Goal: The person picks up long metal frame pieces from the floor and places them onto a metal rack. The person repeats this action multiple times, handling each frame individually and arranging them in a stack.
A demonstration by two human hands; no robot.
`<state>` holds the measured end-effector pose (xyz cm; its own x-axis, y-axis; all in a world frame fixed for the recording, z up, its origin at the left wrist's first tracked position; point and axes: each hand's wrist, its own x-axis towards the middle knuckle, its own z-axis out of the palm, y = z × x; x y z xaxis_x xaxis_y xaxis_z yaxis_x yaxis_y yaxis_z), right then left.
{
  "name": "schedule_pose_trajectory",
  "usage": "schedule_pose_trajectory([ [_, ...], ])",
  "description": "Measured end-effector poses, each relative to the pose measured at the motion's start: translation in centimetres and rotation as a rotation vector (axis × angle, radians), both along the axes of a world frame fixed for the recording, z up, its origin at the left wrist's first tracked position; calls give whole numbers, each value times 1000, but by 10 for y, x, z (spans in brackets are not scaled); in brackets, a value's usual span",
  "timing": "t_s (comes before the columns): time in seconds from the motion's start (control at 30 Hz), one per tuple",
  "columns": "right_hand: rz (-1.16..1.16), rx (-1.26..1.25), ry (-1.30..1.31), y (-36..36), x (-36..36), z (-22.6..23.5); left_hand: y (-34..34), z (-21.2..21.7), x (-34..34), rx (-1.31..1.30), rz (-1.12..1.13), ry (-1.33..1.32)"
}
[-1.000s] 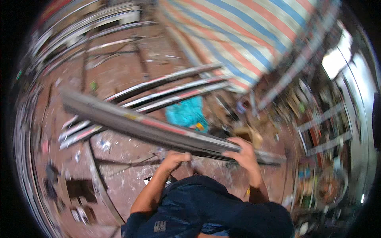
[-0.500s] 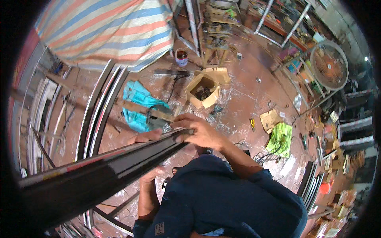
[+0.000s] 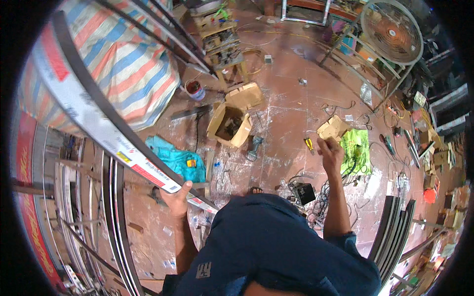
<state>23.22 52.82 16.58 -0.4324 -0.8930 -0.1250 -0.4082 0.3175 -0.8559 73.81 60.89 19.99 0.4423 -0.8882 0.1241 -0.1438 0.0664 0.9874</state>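
My left hand [image 3: 176, 199] grips a long metal profile [image 3: 94, 116] near its lower end. The profile is dark on one edge and covered with white film carrying red and yellow labels; it rises from my hand up to the upper left. My right hand [image 3: 330, 150] is raised out to the right, holding nothing, with its fingers loosely spread. It hovers over the reddish floor near a small cardboard piece [image 3: 333, 128] and a bright green cloth [image 3: 356, 151]. My dark blue shirt [image 3: 276, 246] fills the lower middle.
A striped tarp [image 3: 123, 64] covers a pile at upper left. An open cardboard box [image 3: 228, 124], a teal cloth [image 3: 175, 160], a drill [image 3: 253, 146], cables and a black box [image 3: 303, 192] lie on the floor. Metal profiles [image 3: 116, 217] lie left, more at lower right [image 3: 392, 237]. A fan [image 3: 391, 30] stands upper right.
My right hand has let go of the profile and swung out to the right. Only my left hand holds the profile, which now points up to the left. My view has turned further.
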Motion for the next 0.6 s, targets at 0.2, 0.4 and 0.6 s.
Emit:
schedule_pose_trajectory([
  [0.2,-185,-1,46,18,-55,-8,-81,-57,-51,108,-132,45],
  [0.4,-159,-7,-305,-32,-87,-22,-148,-144,-106,314,-105,-120],
  [0.6,143,-189,-375,-189,-95,-78,-245,-164,-180,408,-272,1],
])
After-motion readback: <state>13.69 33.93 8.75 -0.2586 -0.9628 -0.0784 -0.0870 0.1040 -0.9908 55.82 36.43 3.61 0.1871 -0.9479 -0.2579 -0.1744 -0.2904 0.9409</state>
